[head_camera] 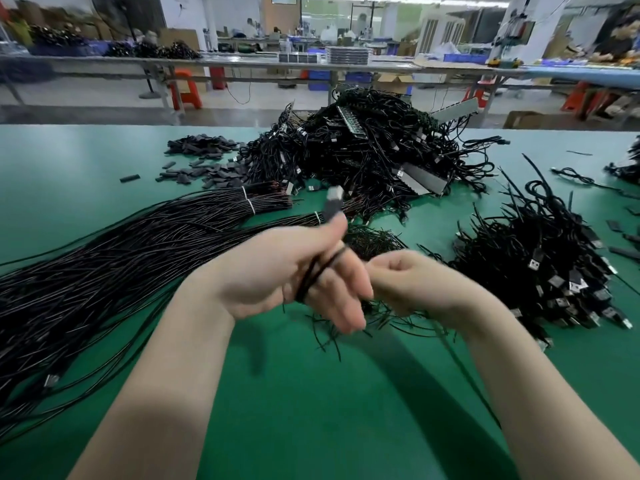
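Winding black cable [320,268] round left hand [277,268], thumb-pinched below the plug [334,199]; loose tail pinched in curled right hand [412,282]. Next: wrap another loop, pulling tight.

Bright overhead light, motion-blurred centre, soft shadows, warped edges

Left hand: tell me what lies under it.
Thin black wires lie on the green table below the left hand, which holds a cable. The hand covers how far they spread.
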### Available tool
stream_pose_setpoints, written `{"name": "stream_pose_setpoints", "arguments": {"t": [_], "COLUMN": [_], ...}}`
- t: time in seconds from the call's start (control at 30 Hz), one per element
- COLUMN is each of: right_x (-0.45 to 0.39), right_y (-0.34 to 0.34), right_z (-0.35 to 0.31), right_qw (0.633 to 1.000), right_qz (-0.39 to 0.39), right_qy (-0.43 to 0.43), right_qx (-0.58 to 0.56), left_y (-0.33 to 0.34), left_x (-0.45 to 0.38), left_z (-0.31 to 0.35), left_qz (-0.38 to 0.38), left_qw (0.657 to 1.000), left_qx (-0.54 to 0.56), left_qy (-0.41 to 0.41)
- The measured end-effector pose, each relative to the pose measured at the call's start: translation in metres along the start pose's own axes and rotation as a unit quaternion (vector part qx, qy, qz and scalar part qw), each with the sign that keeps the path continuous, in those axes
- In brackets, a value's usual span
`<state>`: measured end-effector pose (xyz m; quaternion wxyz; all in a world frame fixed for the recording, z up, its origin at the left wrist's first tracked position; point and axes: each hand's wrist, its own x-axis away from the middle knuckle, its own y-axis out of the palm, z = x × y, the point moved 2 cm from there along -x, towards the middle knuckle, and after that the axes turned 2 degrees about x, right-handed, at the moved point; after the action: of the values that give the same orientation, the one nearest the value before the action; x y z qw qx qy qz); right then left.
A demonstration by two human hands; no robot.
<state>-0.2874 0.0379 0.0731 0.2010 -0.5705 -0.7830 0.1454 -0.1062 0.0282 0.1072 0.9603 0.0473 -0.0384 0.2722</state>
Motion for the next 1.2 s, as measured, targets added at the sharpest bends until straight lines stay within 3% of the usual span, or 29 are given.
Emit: {"name": "stream_pose_setpoints", "arguments": {"t": [0.07,0.13,0.2,0.23,0.3,0.37,0.47,0.57,0.63,0.67,0.77,0.87,0.93,1.03,1.2], "right_x": [0.004,0.010,0.017,0.018,0.015,0.009,0.002,0.004,0.008,0.011,0.018,0.017,0.015,0.015,0.011], "right_y": [-0.015,-0.018,-0.008,-0.001,0.014,0.023,0.012,-0.011,-0.019,-0.019,-0.003,0.018,0.024,0.018,0.021], "right_z": [-0.007,-0.019,-0.031,-0.032,-0.027,-0.013,0.003,0.000,-0.011,-0.018,-0.035,-0.036,-0.032,-0.027,-0.025], "right_qw": [0.995,0.990,0.976,0.967,0.958,0.963,0.993,1.000,0.996,0.993,0.988,0.988,0.988,0.993,0.979], "right_qz": [0.093,0.070,-0.038,-0.091,-0.184,-0.229,-0.113,0.026,0.056,0.056,0.016,-0.067,-0.115,-0.100,-0.074], "right_qy": [-0.023,-0.077,-0.134,-0.144,-0.118,-0.057,-0.004,-0.012,-0.043,-0.068,-0.119,-0.082,-0.039,-0.029,-0.102], "right_qx": [-0.027,-0.094,-0.167,-0.187,-0.184,-0.129,-0.019,-0.007,-0.053,-0.077,-0.098,-0.114,-0.100,-0.054,-0.162], "left_y": [0.000,-0.001,-0.004,-0.003,-0.001,0.003,0.007,0.009,0.008,0.006,0.003,0.006,0.009,0.009,0.018], "left_x": [-0.009,-0.019,-0.024,-0.024,-0.021,-0.013,0.000,-0.004,-0.015,-0.019,-0.025,-0.024,-0.022,-0.019,-0.021], "left_z": [-0.013,-0.018,-0.013,-0.007,0.005,0.013,0.018,0.002,-0.008,-0.011,-0.008,0.002,0.005,0.004,0.000], "left_qz": [0.032,0.134,0.235,0.243,0.203,0.169,0.099,0.035,0.112,0.177,0.296,0.293,0.292,0.292,0.188], "left_qw": [0.987,0.971,0.971,0.966,0.945,0.938,0.977,0.995,0.976,0.968,0.955,0.934,0.919,0.934,0.971], "left_qx": [-0.133,-0.180,-0.045,0.065,0.221,0.250,0.141,-0.083,-0.152,-0.142,0.003,0.168,0.227,0.166,0.110], "left_qy": [-0.087,-0.084,0.013,0.062,0.133,0.171,0.127,-0.045,-0.113,-0.105,0.015,0.116,0.140,0.126,0.094]}}
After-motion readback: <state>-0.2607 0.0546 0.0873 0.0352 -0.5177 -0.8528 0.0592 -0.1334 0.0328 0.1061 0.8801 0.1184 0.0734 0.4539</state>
